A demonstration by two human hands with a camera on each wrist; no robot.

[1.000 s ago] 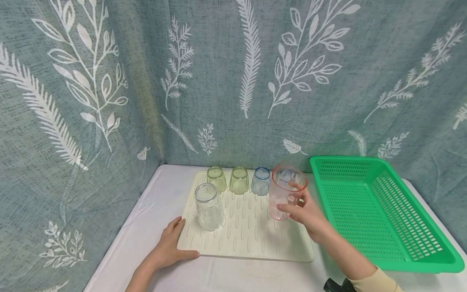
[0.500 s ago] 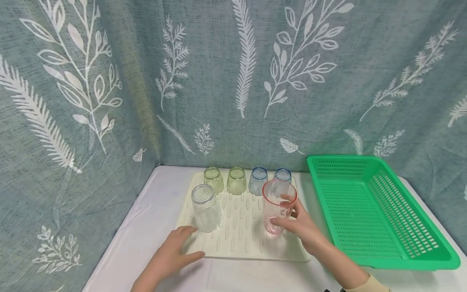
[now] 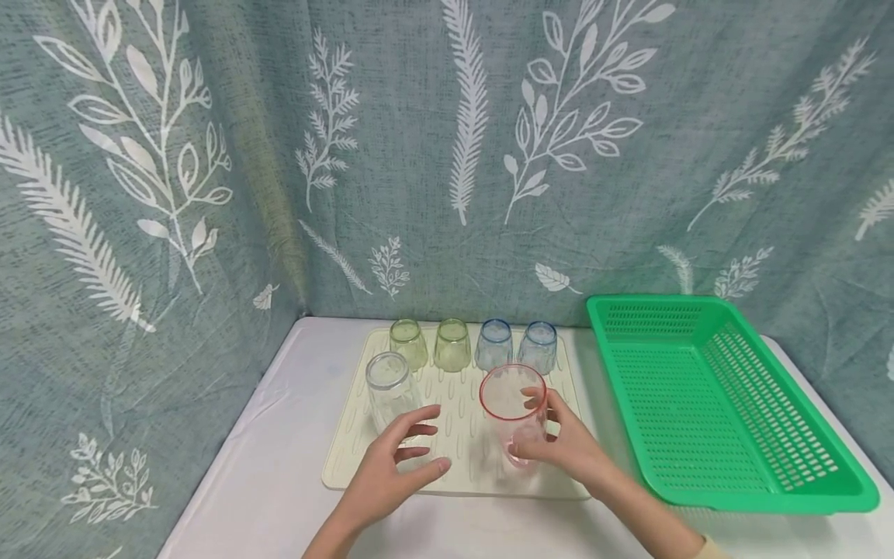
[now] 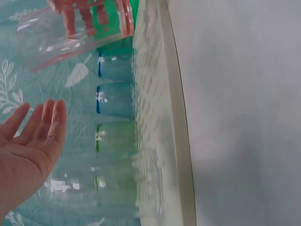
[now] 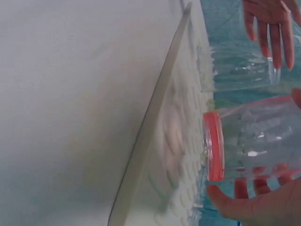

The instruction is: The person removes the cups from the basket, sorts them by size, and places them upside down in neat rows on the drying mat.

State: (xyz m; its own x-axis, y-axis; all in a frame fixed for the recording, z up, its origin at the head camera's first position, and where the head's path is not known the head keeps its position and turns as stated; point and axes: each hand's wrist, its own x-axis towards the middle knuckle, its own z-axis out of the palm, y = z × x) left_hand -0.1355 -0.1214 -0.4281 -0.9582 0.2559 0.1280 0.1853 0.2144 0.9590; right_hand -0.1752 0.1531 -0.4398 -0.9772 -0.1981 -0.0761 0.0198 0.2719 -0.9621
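Note:
A clear pink-tinted tumbler (image 3: 508, 415) with a red rim is in my right hand (image 3: 559, 439), its wide rim upward. That hand grips its side, thumb and fingers round the wall, and the right wrist view shows its thick red base (image 5: 214, 146) just over the drying mat (image 3: 461, 473). My left hand (image 3: 391, 466), fingers spread and loosely bent, is over the mat left of the tumbler and holds nothing. Partly behind it stands a tall clear glass (image 3: 391, 392), upside down. In the left wrist view the left palm (image 4: 23, 165) faces the tumbler (image 4: 70, 37).
Along the mat's back edge stand two green glasses (image 3: 408, 346) and two blue glasses (image 3: 537, 348), narrower at the top. To the right lies a green plastic basket (image 3: 646, 473). A patterned curtain (image 3: 419, 155) hangs behind the white-covered table (image 3: 258, 435).
My right hand has brought the pink tumbler down and left, toward the mat's front, uncovering the second blue glass. My left hand has left the mat's left edge and moved right, toward the tumbler.

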